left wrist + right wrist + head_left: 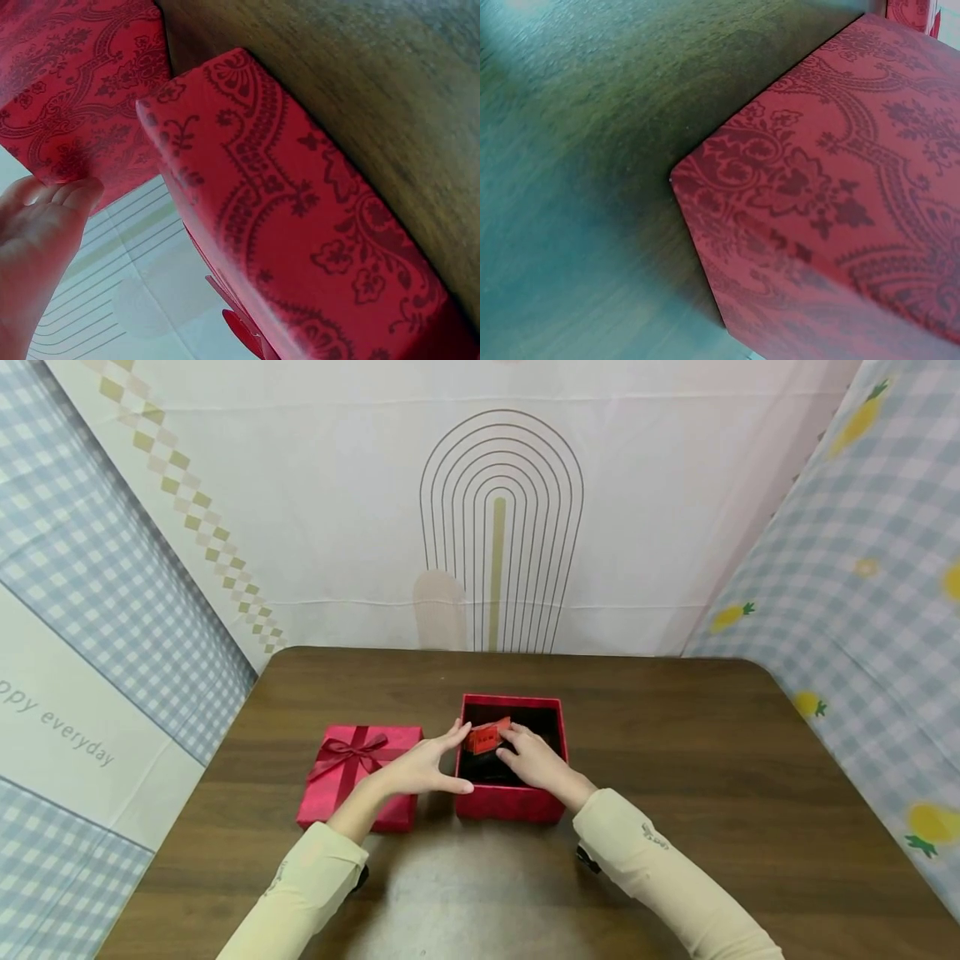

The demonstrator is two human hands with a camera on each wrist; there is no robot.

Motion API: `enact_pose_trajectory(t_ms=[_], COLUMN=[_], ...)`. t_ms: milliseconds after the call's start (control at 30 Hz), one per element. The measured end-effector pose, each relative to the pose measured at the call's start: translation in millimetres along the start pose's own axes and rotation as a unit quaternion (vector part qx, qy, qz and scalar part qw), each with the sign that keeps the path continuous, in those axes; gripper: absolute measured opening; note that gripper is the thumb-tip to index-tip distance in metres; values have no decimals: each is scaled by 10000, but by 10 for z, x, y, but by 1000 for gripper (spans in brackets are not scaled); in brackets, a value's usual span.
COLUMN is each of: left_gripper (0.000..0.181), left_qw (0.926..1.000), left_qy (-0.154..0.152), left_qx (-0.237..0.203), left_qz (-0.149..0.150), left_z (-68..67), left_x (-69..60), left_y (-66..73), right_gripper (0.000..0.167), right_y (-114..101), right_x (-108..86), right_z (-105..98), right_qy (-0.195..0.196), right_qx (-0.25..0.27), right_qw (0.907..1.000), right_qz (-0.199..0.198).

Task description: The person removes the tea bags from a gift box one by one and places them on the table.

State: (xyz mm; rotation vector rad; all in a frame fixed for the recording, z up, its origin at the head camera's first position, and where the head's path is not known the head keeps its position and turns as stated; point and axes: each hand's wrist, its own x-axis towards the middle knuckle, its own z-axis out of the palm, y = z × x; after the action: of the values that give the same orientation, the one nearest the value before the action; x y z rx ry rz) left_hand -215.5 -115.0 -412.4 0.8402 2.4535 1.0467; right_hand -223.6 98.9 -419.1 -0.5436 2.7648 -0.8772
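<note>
An uncovered red box with a black inside stands on the table; its patterned outer wall fills much of the right wrist view. Inside it, the right hand pinches a small red packet with printing on it. The left hand, fingers extended and thumb apart, is at the box's left rim; in the left wrist view the left hand's fingertips are at the box's edge. Dark contents under the packet cannot be made out.
Left of the box lies a red lid with a dark red ribbon bow, under the left forearm. The wooden table reaches back to a white patterned cloth, with checked cloths at both sides.
</note>
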Motion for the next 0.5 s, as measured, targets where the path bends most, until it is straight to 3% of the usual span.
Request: enact_pose_trajectory(t_ms=[133, 267, 500], left_gripper=[91, 90, 88], left_qw=[10000, 10000, 9996], left_qy=[18, -11, -108], left_qx=[-30, -84, -244], left_qz=[8, -19, -114], left_z=[-11, -9, 6], left_x=[-7, -5, -6], left_y=[4, -1, 6], right_gripper=[36, 31, 32], right_y=[-9, -13, 9], right_x=[22, 53, 120], right_z=[-10, 3, 63], right_qy=[453, 628, 198], right_qx=[158, 482, 816], right_qw=[9986, 9964, 9965], right_qz=[-239, -294, -49])
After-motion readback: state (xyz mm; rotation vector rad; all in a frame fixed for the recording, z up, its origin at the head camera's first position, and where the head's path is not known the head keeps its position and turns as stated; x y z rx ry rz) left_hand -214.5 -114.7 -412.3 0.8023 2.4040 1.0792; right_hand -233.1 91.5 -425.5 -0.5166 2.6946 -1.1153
